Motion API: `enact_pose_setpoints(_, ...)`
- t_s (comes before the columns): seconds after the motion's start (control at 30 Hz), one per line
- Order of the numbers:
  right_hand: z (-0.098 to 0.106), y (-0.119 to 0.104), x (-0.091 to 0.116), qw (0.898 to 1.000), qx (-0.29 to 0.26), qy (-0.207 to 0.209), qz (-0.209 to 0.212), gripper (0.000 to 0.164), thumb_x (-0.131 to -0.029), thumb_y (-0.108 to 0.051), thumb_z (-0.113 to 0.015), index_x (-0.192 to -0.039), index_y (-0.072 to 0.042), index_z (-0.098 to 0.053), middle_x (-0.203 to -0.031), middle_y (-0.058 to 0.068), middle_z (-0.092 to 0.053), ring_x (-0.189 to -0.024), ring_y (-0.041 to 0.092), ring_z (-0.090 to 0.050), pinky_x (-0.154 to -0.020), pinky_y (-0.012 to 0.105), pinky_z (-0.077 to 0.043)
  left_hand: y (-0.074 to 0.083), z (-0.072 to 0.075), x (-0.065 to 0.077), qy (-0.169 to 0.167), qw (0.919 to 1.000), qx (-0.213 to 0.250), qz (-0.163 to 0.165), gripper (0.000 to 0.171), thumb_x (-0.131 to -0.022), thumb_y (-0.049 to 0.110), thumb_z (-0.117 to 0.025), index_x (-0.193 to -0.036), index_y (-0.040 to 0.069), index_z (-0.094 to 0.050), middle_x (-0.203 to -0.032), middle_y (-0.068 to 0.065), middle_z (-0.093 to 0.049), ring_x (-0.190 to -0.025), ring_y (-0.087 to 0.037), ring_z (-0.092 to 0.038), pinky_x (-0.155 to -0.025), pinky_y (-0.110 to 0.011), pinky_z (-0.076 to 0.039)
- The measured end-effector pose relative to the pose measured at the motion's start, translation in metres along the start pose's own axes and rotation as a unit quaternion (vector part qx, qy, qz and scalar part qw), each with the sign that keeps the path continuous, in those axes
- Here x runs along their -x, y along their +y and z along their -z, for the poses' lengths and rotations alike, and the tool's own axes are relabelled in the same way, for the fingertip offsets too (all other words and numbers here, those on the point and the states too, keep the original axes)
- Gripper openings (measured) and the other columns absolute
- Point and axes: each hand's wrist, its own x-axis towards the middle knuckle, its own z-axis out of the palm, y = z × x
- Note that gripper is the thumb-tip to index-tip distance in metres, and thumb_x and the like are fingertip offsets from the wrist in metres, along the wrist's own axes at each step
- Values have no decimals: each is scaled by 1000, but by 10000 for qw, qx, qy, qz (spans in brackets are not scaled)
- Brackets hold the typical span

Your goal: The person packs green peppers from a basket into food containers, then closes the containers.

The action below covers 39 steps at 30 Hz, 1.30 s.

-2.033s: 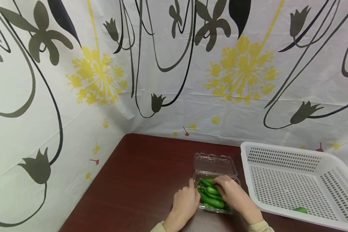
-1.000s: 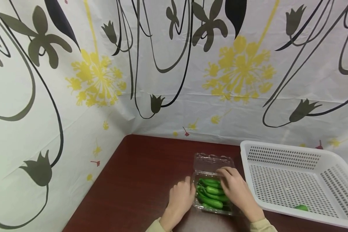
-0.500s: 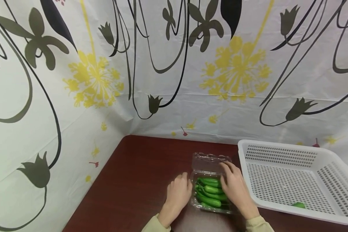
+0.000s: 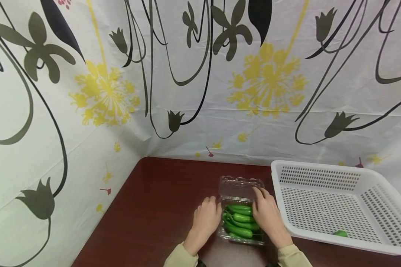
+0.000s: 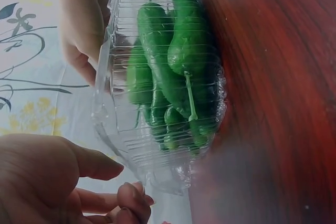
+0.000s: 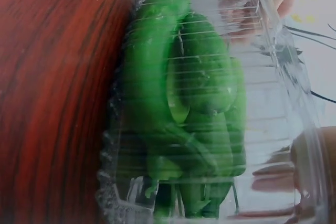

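Observation:
A clear plastic clamshell container [image 4: 222, 234] stands on the table with its lid [image 4: 241, 190] folded back. Inside lie several long green peppers [image 4: 240, 218], roughly side by side. My left hand [image 4: 205, 217] is at the container's back left corner; in the left wrist view its bent fingertips are close to that corner, thumb [image 5: 102, 165] apart from them. On the opposite side, my right hand [image 4: 268, 215] touches the rim near the hinge with loosely bent fingers. The container wall [image 6: 262, 103] blurs part of the right hand in the right wrist view. Neither hand holds a pepper.
A white perforated plastic basket [image 4: 320, 207] stands close to the container's right, with one green pepper [image 4: 341, 233] near its front side. The dark red table [image 4: 160, 207] extends left. A patterned white sheet [image 4: 194, 92] hangs behind and at the left.
My right hand has left the peppers and moved to the back right of the container. My left hand has shifted back along the left side. The head view has turned slightly right.

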Motion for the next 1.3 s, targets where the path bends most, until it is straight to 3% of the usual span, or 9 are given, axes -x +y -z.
enact_pose_setpoints(0.27, -1, 2, 0, 9995, 81, -262, -184, 34, -89, 7, -58, -123, 12, -62, -113, 36, -61, -98, 54, -60, -82, 61, -50, -1, -4, -2, -353, 9993, 32, 78, 21, -98, 20, -62, -100, -1, -67, -84, -12, -61, -60, -33, -63, -52, -44, -50)
enact_pose_setpoints(0.57, 2, 3, 4, 9973, 107, -432, -589, 35, -87, 11, -53, -121, 13, -60, -118, 44, -53, -106, 60, -55, -86, 65, -46, -2, -9, -4, -560, 9984, 34, 70, 23, -98, 22, -62, -101, 0, -66, -85, -13, -63, -64, -33, -65, -55, -45, -51)
enact_pose_setpoints(0.8, 5, 1, 1, 9903, 99, -924, -1034, 40, -89, 12, -49, -128, 14, -55, -126, 50, -46, -106, 61, -56, -85, 64, -49, -1, -10, -6, -620, 9980, 81, 73, 24, -98, 22, -63, -104, -2, -66, -87, -15, -63, -67, -34, -66, -57, -46, -52)
enact_pose_setpoints(1.1, 0, 5, 3, 9962, -300, -322, -755, 37, -83, 18, -47, -119, 17, -58, -113, 41, -59, -96, 56, -63, -77, 60, -52, -7, -10, -9, -598, 9979, 163, 213, 27, -100, 20, -61, -111, -4, -67, -92, -17, -66, -70, -36, -67, -57, -47, -53)
enact_pose_setpoints(1.3, -3, 9, 0, 9950, -303, -398, -867, 33, -85, 18, -51, -117, 20, -57, -97, 37, -64, -91, 52, -65, -75, 58, -52, -11, -11, -9, -511, 9978, 323, 267, 25, -100, 17, -62, -113, -3, -67, -95, -16, -67, -71, -35, -68, -56, -46, -53)
